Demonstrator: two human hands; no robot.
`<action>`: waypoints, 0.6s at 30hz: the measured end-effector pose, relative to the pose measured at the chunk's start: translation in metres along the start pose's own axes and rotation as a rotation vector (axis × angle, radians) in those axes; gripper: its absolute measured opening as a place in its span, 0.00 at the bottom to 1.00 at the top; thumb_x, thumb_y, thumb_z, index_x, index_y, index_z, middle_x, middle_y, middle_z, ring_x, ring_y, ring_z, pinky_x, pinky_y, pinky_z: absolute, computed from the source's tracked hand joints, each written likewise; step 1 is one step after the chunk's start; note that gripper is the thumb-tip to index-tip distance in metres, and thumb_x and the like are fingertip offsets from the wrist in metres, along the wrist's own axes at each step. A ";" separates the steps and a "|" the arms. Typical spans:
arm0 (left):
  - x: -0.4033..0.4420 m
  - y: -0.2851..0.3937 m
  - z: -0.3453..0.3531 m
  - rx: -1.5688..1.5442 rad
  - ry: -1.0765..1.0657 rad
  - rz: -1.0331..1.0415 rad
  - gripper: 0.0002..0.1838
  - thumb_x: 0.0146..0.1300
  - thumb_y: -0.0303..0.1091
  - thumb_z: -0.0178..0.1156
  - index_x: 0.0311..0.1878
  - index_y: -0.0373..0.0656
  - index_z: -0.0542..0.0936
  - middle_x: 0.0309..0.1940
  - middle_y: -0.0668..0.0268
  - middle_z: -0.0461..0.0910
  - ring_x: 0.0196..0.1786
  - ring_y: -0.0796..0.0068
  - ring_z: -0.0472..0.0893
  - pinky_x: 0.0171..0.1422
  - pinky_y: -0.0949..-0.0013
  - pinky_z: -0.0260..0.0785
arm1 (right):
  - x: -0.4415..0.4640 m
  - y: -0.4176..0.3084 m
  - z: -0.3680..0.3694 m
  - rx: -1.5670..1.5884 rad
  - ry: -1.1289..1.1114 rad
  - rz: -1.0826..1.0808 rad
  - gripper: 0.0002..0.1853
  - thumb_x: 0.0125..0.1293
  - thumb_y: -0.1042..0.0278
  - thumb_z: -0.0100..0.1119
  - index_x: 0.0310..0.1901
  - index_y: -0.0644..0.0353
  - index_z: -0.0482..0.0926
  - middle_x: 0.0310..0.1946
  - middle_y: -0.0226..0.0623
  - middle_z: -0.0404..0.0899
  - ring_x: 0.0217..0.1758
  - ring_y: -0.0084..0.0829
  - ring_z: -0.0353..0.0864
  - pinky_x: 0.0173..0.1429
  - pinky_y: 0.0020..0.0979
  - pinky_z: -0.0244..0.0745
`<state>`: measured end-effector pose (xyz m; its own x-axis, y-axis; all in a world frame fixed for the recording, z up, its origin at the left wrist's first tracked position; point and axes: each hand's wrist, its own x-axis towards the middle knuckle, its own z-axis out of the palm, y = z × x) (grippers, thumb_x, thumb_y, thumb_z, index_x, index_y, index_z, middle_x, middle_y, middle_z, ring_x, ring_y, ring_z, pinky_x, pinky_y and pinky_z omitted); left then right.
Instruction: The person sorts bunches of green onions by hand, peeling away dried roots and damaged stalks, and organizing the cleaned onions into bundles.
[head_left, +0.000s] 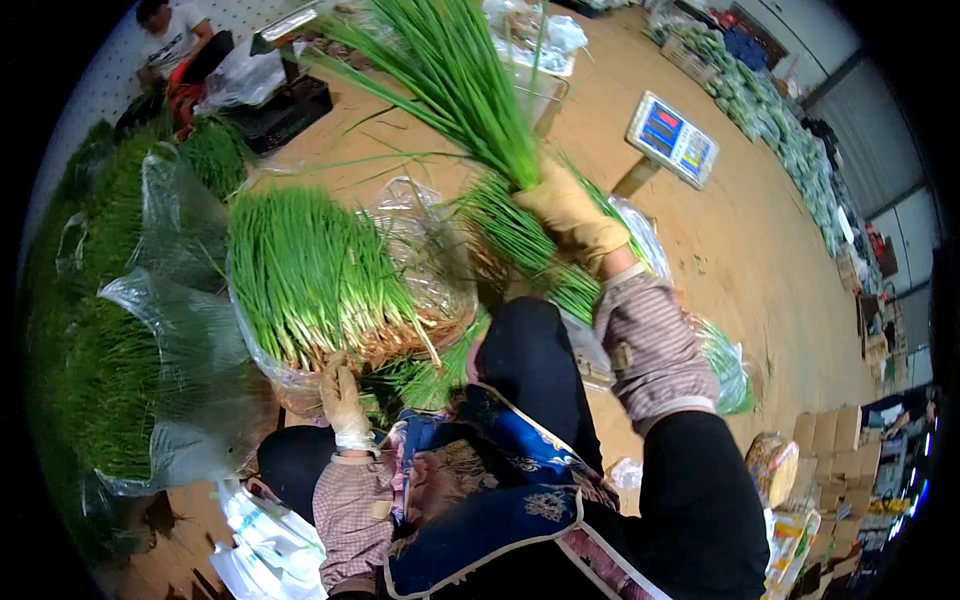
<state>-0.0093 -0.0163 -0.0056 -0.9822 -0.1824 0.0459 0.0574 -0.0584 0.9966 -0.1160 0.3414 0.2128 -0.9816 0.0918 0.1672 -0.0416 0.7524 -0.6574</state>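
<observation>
My right hand, in a tan glove, is closed round the lower end of a bunch of long green onions, whose leaves point up and to the left. Beneath that hand, more green onions lie in a heap by my knee. My left hand, gloved too, is at the root end of a wide pile of green onions on clear plastic; its fingers point up, and what they hold, if anything, is hidden. The pile's brown roots face me.
A digital scale stands ahead right. Bulk greens under plastic sheet fill the left side. A person sits at the upper left near a black crate. White bags lie lower left, cardboard boxes at the right.
</observation>
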 end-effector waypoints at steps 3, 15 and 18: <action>-0.001 0.007 0.006 0.019 0.001 -0.082 0.15 0.67 0.31 0.48 0.52 0.34 0.73 0.53 0.61 0.72 0.55 0.73 0.69 0.61 0.72 0.58 | -0.034 0.037 -0.049 -0.329 0.108 0.116 0.30 0.49 0.72 0.60 0.57 0.57 0.65 0.38 0.52 0.77 0.39 0.48 0.77 0.44 0.40 0.72; 0.001 -0.004 0.012 0.367 -0.127 -0.082 0.16 0.66 0.36 0.49 0.50 0.36 0.75 0.47 0.63 0.75 0.50 0.72 0.72 0.57 0.70 0.61 | -0.176 0.200 0.037 -0.856 0.045 0.497 0.61 0.39 0.51 0.71 0.69 0.61 0.39 0.66 0.50 0.51 0.67 0.51 0.52 0.67 0.53 0.49; -0.009 0.014 0.017 0.539 -0.151 -0.132 0.16 0.66 0.35 0.49 0.52 0.36 0.74 0.51 0.59 0.73 0.52 0.68 0.70 0.59 0.68 0.61 | -0.170 0.165 0.015 -0.834 -0.122 0.515 0.68 0.35 0.45 0.73 0.69 0.60 0.31 0.70 0.53 0.38 0.73 0.52 0.39 0.70 0.56 0.36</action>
<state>-0.0024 0.0015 0.0087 -0.9918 -0.0629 -0.1112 -0.1276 0.4442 0.8868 0.0410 0.4403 0.0645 -0.8573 0.5047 -0.1018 0.4949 0.8622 0.1080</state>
